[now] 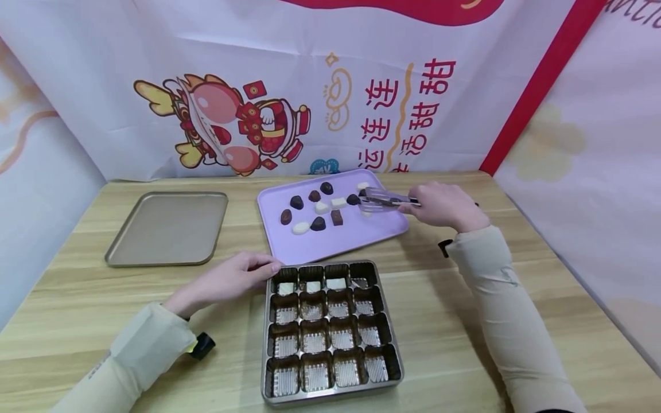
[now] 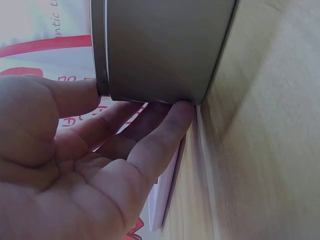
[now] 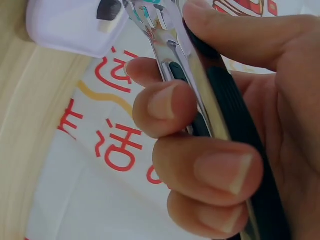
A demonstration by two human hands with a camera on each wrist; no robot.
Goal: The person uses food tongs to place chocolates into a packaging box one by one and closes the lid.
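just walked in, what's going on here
A person's right hand holds dark-handled metal tongs over a lilac rectangular tray of small dark and white chocolate-like pieces; whether the tongs grip one is unclear. The left hand holds a square metal tin at its far left corner. Blocky white pieces sit in three brown compartments of the tin's far row. A bronze rectangular tray lies to the left.

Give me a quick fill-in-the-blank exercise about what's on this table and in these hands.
The right hand holds a pair of ____ over the purple tray.
The left hand touches the sectioned box at its far ____ corner.
In the box's far row, ____ cells hold white pieces.
The front row has ____ cells.

Missing words: tongs; left; three; four.
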